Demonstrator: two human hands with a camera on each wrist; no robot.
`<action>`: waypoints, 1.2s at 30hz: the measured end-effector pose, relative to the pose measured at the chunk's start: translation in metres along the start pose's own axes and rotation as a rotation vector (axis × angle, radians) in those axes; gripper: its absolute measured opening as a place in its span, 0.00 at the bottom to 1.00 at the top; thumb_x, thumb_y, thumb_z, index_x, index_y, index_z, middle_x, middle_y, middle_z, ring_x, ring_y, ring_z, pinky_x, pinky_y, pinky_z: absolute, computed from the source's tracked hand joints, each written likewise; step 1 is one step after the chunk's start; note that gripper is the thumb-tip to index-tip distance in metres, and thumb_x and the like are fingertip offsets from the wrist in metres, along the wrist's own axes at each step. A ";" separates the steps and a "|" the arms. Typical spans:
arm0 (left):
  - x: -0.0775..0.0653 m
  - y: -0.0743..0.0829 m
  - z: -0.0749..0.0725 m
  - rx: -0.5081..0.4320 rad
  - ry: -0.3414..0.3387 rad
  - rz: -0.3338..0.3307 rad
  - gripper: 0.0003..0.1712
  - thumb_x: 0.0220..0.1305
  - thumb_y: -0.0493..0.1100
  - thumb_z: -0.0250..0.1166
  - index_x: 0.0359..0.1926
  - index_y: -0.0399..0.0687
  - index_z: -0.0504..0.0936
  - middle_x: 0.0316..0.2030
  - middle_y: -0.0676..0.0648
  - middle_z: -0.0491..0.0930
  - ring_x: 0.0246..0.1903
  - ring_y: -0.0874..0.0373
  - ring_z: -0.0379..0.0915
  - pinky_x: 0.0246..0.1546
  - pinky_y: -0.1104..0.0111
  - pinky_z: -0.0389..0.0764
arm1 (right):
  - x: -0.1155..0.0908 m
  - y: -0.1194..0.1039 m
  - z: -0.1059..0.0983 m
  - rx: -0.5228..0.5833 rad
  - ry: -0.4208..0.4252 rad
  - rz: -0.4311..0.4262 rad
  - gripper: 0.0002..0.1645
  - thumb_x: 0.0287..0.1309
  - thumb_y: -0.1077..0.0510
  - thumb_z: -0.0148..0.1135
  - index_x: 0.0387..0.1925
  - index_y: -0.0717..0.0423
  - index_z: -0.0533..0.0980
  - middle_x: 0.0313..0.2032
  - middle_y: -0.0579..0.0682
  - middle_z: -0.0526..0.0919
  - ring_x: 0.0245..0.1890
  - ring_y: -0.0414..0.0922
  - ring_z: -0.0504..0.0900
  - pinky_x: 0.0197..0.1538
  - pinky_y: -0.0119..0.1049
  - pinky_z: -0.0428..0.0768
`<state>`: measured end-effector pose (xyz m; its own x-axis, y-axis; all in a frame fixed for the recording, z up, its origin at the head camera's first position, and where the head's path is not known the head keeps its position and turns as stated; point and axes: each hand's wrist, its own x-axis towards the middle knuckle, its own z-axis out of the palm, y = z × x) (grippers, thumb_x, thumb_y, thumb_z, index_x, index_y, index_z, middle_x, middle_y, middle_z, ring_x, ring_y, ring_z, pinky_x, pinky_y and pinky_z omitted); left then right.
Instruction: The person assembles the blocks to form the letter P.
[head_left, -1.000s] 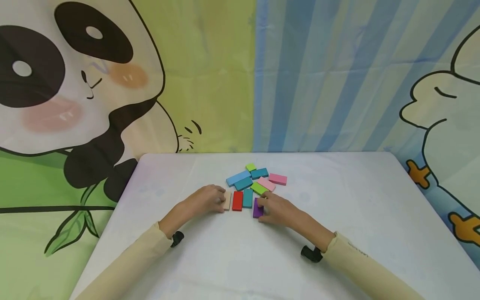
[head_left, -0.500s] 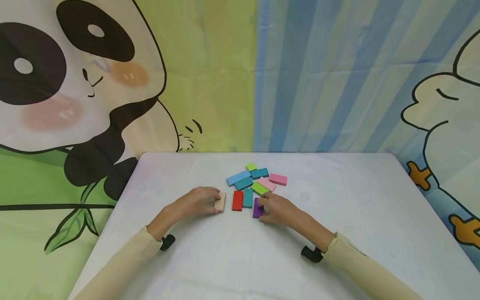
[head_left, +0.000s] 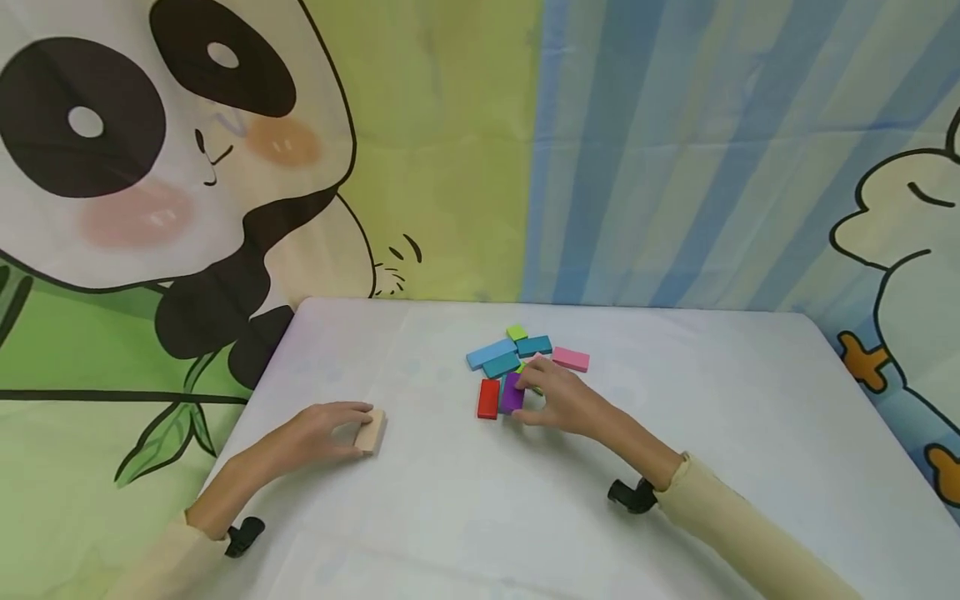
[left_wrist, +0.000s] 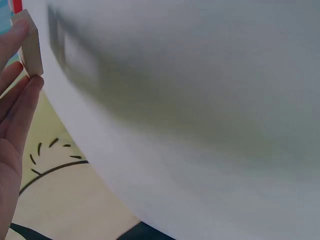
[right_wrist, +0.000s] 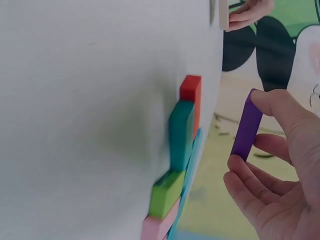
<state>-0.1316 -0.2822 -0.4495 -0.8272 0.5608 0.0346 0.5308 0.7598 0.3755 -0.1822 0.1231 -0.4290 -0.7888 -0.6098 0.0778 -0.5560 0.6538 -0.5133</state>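
My left hand (head_left: pixel 300 442) pinches a plain wooden block (head_left: pixel 371 433) by its two ends, left of the other blocks. In the left wrist view that wooden block (left_wrist: pixel 31 50) is off the white table. Between the thumb and fingertips of my right hand (head_left: pixel 566 400) is a purple block (head_left: pixel 512 394), held above the table, as the right wrist view shows. The purple block covers most of a teal block (right_wrist: pixel 181 132) in the head view. Beside that stands a red block (head_left: pixel 488 400). A green block (right_wrist: pixel 167 195) is largely behind my right hand in the head view.
Behind lie a light blue block (head_left: pixel 491 354), teal blocks (head_left: pixel 534 345), a small lime block (head_left: pixel 517 332) and a pink block (head_left: pixel 571 359), close together. The white table (head_left: pixel 420 517) meets a printed cloth backdrop (head_left: pixel 435 167) at its far edge.
My left hand has carried the wooden block left and nearer, away from the others. My right hand has lifted the purple block off the table. The head view has shifted slightly.
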 end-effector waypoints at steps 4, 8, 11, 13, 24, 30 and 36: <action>-0.018 -0.005 -0.002 0.019 0.009 0.040 0.27 0.51 0.47 0.74 0.53 0.43 0.83 0.57 0.46 0.81 0.55 0.48 0.78 0.52 0.57 0.81 | 0.023 -0.022 0.007 -0.009 -0.038 -0.040 0.22 0.53 0.47 0.70 0.46 0.52 0.78 0.49 0.51 0.77 0.46 0.48 0.80 0.43 0.33 0.82; -0.029 -0.008 -0.003 0.037 0.037 0.072 0.27 0.51 0.48 0.75 0.52 0.43 0.83 0.55 0.46 0.82 0.53 0.48 0.79 0.50 0.58 0.82 | 0.051 -0.046 0.021 0.022 -0.075 -0.056 0.24 0.55 0.47 0.69 0.50 0.52 0.77 0.51 0.52 0.77 0.49 0.49 0.79 0.45 0.35 0.82; -0.034 -0.010 -0.002 0.060 0.026 0.067 0.27 0.51 0.49 0.75 0.52 0.44 0.83 0.55 0.48 0.82 0.53 0.50 0.79 0.51 0.58 0.81 | 0.074 -0.064 0.032 0.050 -0.096 -0.078 0.23 0.56 0.47 0.68 0.51 0.53 0.77 0.50 0.52 0.77 0.50 0.49 0.80 0.47 0.34 0.81; -0.035 -0.012 -0.001 0.067 0.001 0.063 0.27 0.53 0.50 0.73 0.53 0.44 0.83 0.56 0.48 0.81 0.54 0.50 0.78 0.52 0.57 0.80 | 0.088 -0.076 0.040 0.050 -0.106 -0.089 0.23 0.57 0.46 0.67 0.51 0.53 0.77 0.50 0.51 0.78 0.50 0.48 0.80 0.47 0.32 0.80; -0.037 -0.017 0.005 0.036 0.006 0.130 0.26 0.54 0.47 0.73 0.53 0.40 0.83 0.56 0.45 0.79 0.52 0.50 0.79 0.49 0.60 0.83 | 0.132 -0.123 0.082 -0.022 -0.161 -0.153 0.22 0.56 0.45 0.68 0.48 0.52 0.79 0.47 0.50 0.79 0.43 0.39 0.77 0.40 0.22 0.75; -0.036 -0.014 0.007 -0.019 0.018 0.109 0.25 0.55 0.42 0.72 0.54 0.37 0.82 0.51 0.46 0.77 0.47 0.55 0.79 0.46 0.64 0.83 | 0.136 -0.128 0.101 -0.065 -0.161 -0.150 0.22 0.54 0.45 0.70 0.46 0.52 0.81 0.47 0.51 0.79 0.40 0.38 0.77 0.38 0.21 0.74; -0.041 -0.015 0.010 -0.012 0.050 0.152 0.26 0.53 0.40 0.73 0.53 0.36 0.82 0.49 0.48 0.76 0.45 0.59 0.76 0.44 0.67 0.83 | 0.139 -0.131 0.115 -0.094 -0.169 -0.148 0.22 0.54 0.45 0.70 0.47 0.51 0.80 0.46 0.50 0.78 0.40 0.38 0.77 0.38 0.21 0.74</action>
<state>-0.1033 -0.3132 -0.4655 -0.7455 0.6521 0.1378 0.6489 0.6630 0.3732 -0.1886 -0.0984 -0.4493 -0.6462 -0.7632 -0.0015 -0.6906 0.5855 -0.4246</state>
